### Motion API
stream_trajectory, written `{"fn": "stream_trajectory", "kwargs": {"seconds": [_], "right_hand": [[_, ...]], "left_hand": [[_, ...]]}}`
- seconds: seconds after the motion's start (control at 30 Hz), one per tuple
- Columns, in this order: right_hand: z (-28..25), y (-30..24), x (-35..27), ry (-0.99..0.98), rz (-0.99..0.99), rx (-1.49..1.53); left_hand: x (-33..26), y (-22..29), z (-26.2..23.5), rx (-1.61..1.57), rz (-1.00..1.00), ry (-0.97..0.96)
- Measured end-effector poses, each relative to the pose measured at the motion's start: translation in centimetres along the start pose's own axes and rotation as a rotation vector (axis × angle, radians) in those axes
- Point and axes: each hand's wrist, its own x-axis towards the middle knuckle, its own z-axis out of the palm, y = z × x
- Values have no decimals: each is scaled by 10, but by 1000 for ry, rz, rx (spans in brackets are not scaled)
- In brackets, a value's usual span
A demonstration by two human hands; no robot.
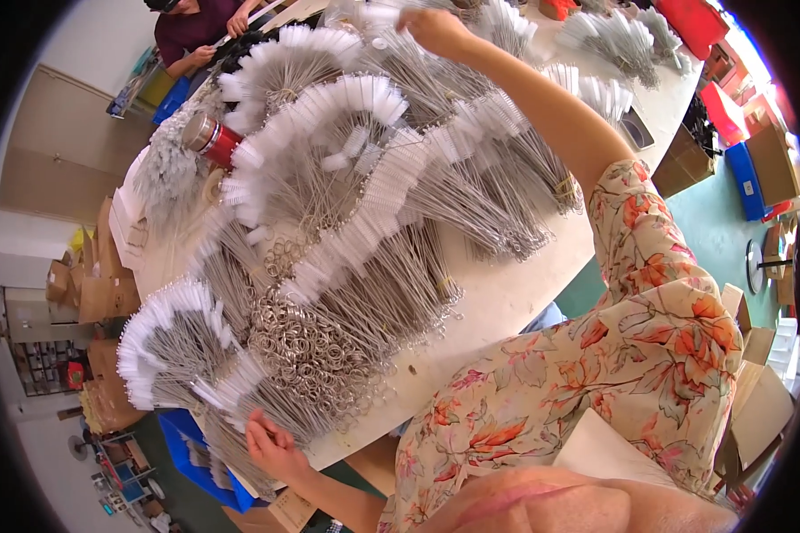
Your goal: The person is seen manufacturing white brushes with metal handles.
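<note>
- left hand (271,447) at the near edge of the white table (507,298), fingers curled and resting on the wire stems of a bundle of brushes (240,391); cannot tell whether pinching a stem or only pressing on it.
- right hand (436,28) stretched far across the table, fingers closed around a small bunch of white-tipped brushes (378,18) at the far side.
- right arm bare from wrist to elbow, then a floral sleeve (658,329) in cream and orange.
- table nearly covered with fanned bundles of thin wire brushes, white bristle tips outward, twisted wire stems gathered toward the middle.
- pile of loose metal rings (307,342) near the left hand, lying among the stems, just beside the bundle under the fingers.
- red metal can (212,138) with a silvery lid lying on the left part of the table, among the brush tips.
- another person in a dark red top (191,31) at the far end of the table, hands on the brushes there.
- blue crate (191,444) below the table edge by the left hand.
- cardboard boxes (98,284) stacked at the left, more boxes and red and blue bins at the right on a green floor.
</note>
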Motion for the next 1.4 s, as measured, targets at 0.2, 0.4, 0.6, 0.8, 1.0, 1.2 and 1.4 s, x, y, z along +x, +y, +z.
{"fn": "stream_trajectory", "kwargs": {"seconds": [0.2,0.4,0.6,0.8,1.0,1.2,1.4], "right_hand": [[49,29,-5,-145,25,-341],[26,8,-3,-130,199,-300],[-3,10,5,46,-75,-247],[-15,-113,-56,-93,-156,319],[50,-215,-196,-506,-450,1135],[85,-247,-295,-558,-208,1422],[121,-193,-309,-875,270,1418]], "left_hand": [[-33,-38,-20,-142,-39,-84],[-45,-51,-29,-224,-31,-94],[-35,-56,4,-334,-28,-207],[-32,-41,48,-206,198,-241],[-36,-21,122,-52,513,-368],[-14,-59,127,384,1037,-89],[-38,-77,110,448,1200,-143]]}}
